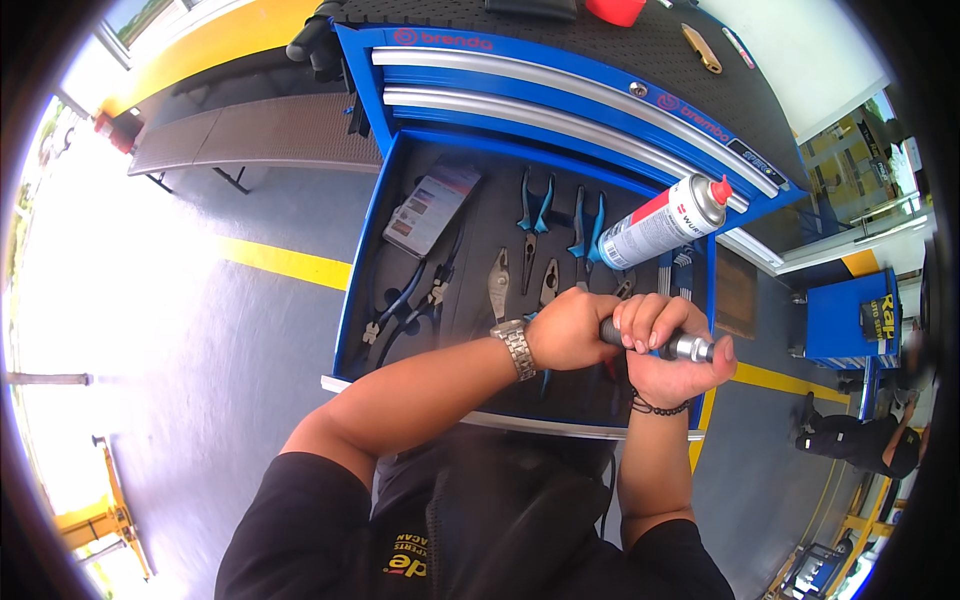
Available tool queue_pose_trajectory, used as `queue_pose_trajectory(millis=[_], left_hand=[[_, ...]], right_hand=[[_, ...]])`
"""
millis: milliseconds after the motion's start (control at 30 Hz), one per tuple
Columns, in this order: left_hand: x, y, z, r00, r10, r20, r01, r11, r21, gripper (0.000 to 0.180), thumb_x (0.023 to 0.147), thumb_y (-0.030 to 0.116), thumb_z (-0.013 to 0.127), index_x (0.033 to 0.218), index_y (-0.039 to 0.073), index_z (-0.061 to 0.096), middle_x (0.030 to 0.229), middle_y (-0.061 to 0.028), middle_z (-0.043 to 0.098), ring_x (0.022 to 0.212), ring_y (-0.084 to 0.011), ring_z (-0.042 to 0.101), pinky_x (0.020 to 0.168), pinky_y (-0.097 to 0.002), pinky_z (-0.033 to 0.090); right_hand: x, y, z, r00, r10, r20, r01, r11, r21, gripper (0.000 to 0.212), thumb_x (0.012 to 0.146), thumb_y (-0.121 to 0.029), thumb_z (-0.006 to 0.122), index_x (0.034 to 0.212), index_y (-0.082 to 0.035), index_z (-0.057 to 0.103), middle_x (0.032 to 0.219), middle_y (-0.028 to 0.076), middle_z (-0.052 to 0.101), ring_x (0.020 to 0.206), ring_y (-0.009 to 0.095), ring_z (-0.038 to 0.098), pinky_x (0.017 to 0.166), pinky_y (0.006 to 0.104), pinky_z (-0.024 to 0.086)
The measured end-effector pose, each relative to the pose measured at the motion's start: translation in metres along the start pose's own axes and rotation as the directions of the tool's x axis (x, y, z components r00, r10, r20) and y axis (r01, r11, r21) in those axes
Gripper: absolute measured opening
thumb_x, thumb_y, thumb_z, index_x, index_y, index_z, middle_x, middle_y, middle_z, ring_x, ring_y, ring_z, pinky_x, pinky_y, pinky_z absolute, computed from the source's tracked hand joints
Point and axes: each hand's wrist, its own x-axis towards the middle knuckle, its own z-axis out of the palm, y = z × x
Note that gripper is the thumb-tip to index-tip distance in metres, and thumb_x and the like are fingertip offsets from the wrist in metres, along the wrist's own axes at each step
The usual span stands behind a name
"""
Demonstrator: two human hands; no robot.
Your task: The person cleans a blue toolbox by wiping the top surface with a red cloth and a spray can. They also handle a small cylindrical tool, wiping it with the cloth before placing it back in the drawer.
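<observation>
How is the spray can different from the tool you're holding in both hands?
The spray can is fat, silver and red with a red cap; the hand tool is thin, with a dark grip and a shiny metal end. The spray can lies tilted on the open blue drawer with nobody touching it; the hand tool is gripped by the left hand and right hand above the drawer. Both are long, round shapes.

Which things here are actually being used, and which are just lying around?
In use:
left hand
right hand
tool handle, gripped by both

Lying about:
spray can, resting at the open drawer
pliers in it
booklet
</observation>
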Motion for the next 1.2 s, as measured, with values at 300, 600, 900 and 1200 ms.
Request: queue_pose_trajectory(millis=[300,600,900,1200], left_hand=[[-0.002,0.007,0.003,0.996,0.003,-0.086,-0.010,0.997,-0.078,0.026,0.072,0.012,0.080,0.095,0.005,0.072,0.088,-0.0192,0.073,0.085,-0.0391,0.071,0.076,-0.0414,0.058],[-0.006,0.008,0.004,0.994,-0.092,0.066,0.105,0.966,-0.235,0.021,0.079,0.012,0.078,0.096,0.001,0.071,0.087,-0.0129,0.075,0.084,-0.0243,0.074,0.078,-0.0355,0.056],[-0.003,0.015,-0.013,0.932,-0.072,0.356,0.140,0.976,-0.169,0.023,0.079,0.015,0.080,0.097,0.003,0.074,0.091,-0.0104,0.076,0.087,-0.0221,0.073,0.081,-0.0345,0.054],[-0.010,0.014,0.002,0.986,0.042,0.159,-0.019,0.990,-0.140,0.023,0.076,0.013,0.079,0.094,0.002,0.069,0.083,-0.0140,0.073,0.076,-0.0260,0.072,0.072,-0.0361,0.055]], right_hand=[[0.004,-0.002,0.014,0.996,0.005,-0.090,-0.007,1.000,-0.018,0.073,0.094,-0.068,0.033,0.070,-0.003,0.054,0.066,0.013,0.054,0.063,0.022,0.049,0.066,0.0359,0.040],[0.005,-0.013,0.020,0.989,0.139,-0.044,-0.141,0.989,-0.054,0.086,0.093,-0.079,0.035,0.076,0.002,0.059,0.075,0.016,0.060,0.073,0.023,0.057,0.073,0.0342,0.044],[-0.010,-0.019,0.013,0.977,0.183,0.108,-0.168,0.977,-0.132,0.087,0.086,-0.084,0.037,0.070,0.000,0.058,0.065,0.013,0.057,0.063,0.025,0.052,0.065,0.0382,0.042],[-0.023,-0.011,0.028,0.986,-0.014,-0.163,0.000,0.996,-0.088,0.071,0.092,-0.068,0.033,0.067,-0.004,0.051,0.058,0.013,0.053,0.056,0.023,0.048,0.061,0.0382,0.041]])
